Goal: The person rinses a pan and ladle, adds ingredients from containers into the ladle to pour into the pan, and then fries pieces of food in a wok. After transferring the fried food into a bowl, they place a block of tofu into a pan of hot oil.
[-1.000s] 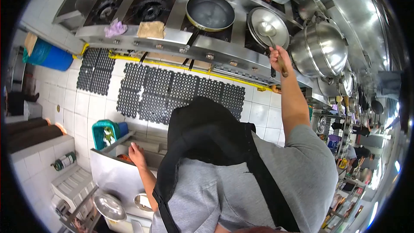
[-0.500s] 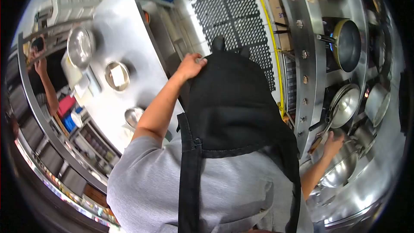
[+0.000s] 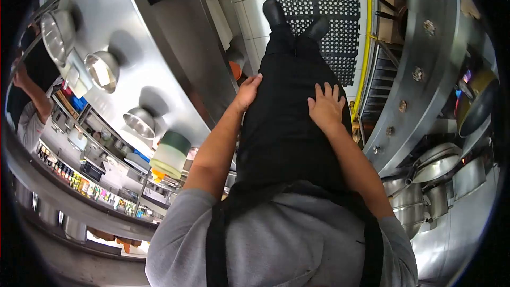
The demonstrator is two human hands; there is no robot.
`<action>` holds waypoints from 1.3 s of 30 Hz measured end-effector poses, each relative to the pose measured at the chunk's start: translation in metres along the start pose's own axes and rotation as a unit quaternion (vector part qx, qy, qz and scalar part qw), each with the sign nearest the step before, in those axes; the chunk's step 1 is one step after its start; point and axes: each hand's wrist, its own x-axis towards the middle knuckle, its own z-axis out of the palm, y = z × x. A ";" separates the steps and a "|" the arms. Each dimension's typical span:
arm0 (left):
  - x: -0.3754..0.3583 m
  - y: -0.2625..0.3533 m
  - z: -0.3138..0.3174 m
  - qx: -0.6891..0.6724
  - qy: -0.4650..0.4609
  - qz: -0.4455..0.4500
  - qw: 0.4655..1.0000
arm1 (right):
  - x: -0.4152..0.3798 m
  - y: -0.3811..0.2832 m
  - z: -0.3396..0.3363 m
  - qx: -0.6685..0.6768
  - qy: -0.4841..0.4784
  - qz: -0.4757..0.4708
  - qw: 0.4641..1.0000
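Head | left hand (image 3: 248, 92), right hand (image 3: 325, 109): apron (image 3: 292, 133) | mat (image 3: 337, 32) between counter edge (image 3: 161, 47), stove (image 3: 438, 69)

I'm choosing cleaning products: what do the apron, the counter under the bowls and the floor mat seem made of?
Apron: matt black cloth, probably, given soft folds. Counter: likely brushed stainless steel, with blurred reflections. Floor mat: probably black rubber or plastic, dull and perforated.
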 end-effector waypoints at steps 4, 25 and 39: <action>0.109 -0.060 -0.025 -0.114 0.092 -0.020 0.989 | 0.030 0.004 0.010 -0.015 0.058 -0.021 0.998; 0.480 -0.300 -0.097 -0.757 0.352 -0.067 0.547 | 0.124 0.007 0.061 -0.028 0.080 -0.070 0.994; 0.200 -0.064 -0.033 0.011 0.110 0.133 0.985 | 0.035 -0.015 -0.008 0.044 0.024 -0.032 0.998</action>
